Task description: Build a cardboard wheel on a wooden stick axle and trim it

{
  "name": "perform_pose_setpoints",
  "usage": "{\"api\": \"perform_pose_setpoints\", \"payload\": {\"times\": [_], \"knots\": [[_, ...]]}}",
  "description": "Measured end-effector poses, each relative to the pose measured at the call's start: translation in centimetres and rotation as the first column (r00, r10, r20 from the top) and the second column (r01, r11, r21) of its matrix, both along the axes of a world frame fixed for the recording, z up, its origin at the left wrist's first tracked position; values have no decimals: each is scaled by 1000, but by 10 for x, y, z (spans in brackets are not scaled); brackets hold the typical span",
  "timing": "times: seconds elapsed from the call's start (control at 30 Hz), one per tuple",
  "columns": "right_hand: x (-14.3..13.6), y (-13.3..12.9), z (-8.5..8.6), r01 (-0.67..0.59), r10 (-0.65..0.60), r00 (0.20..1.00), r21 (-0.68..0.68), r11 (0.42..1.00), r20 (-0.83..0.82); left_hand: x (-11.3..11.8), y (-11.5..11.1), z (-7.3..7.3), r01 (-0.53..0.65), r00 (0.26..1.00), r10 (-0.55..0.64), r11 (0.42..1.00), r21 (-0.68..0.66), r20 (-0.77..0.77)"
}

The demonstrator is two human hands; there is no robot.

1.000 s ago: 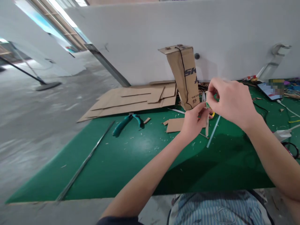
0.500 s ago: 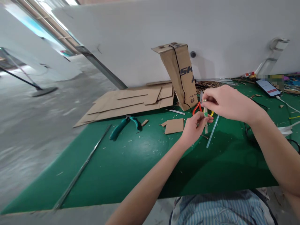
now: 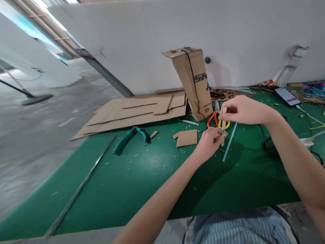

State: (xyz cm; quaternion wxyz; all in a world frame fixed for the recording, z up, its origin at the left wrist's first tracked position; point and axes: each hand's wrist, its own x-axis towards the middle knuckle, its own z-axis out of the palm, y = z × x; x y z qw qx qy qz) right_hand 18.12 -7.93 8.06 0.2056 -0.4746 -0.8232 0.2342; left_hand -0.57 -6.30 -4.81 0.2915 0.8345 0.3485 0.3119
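1. I have some thin pale sticks (image 3: 224, 117) side by side in one small bunch. That much looks done to me. A green bit (image 3: 223, 131) shows on them, low down by my left fingers.
2. I can't tell if the green bit is on tight or loose. Both my hands are on the bunch, so I'd guess it isn't finished. How much is left, the view doesn't show.
3. The bunch is long and thin. Its long side runs up and down in my view, with a tiny lean. The top end points up and a bit right, and the bottom end points down at my side of the table (image 3: 142, 189). I can't tell how much it tips away from me.
4. My left hand (image 3: 209, 139) is pinched on the sticks near the green bit. My right hand (image 3: 241, 110) has its finger and thumb closed on the upper part.
5. The sticks are between my two hands, over the table. In my view, the cutters with red and yellow grips (image 3: 212, 119) are just behind them, the clear strip (image 3: 230, 142) is just to the right, and the cardboard square (image 3: 187, 138) is to the left.
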Motion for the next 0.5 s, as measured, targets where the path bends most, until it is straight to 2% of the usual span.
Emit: {"api": "perform_pose_setpoints", "payload": {"times": [0.27, 0.5], "knots": [[2, -8, 9, 62, -70, 996, 115, 991, 60, 1, -2, -3, 5, 998, -4, 1000, 14, -68], [-8, -10, 10, 111, -117, 993, 162, 981, 27, -2, -3, 2, -3, 1000, 3, 1000, -20, -14]]}}
